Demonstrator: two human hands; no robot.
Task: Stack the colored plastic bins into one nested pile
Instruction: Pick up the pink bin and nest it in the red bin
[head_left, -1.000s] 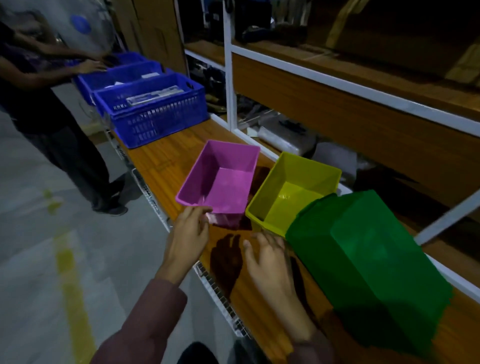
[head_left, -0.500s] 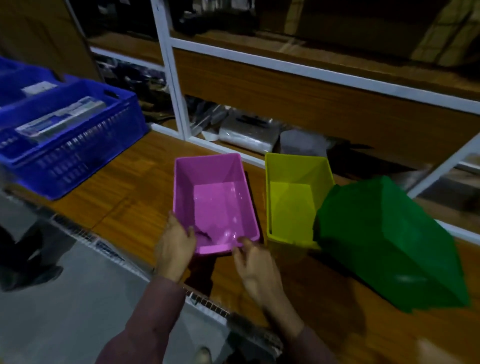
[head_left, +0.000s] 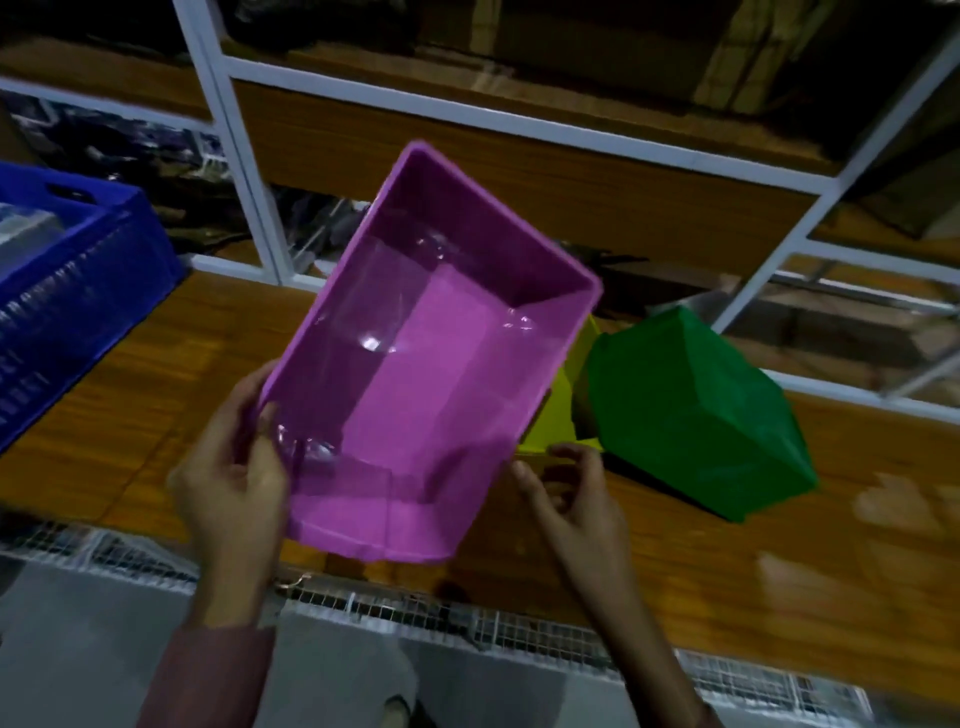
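Observation:
A pink bin (head_left: 431, 374) is lifted off the wooden shelf and tilted, its open side facing me. My left hand (head_left: 228, 467) grips its near left corner, thumb inside the rim. Just right of the bin's near right corner, my right hand (head_left: 571, 499) hovers with fingers apart, holding nothing. A yellow bin (head_left: 558, 415) stands on the shelf behind the pink one and is mostly hidden by it. A green bin (head_left: 691, 415) lies tipped over, bottom up, to the right of the yellow one.
A blue slotted crate (head_left: 67, 312) sits on the wooden shelf (head_left: 156, 395) at the left. White rack posts (head_left: 228, 140) and a higher shelf rise behind. A wire mesh edge (head_left: 519, 634) runs along the shelf front.
The pink bin has risen off the shelf and tilted toward me in my left hand. My right hand has come off its near rim. The camera view has shifted right.

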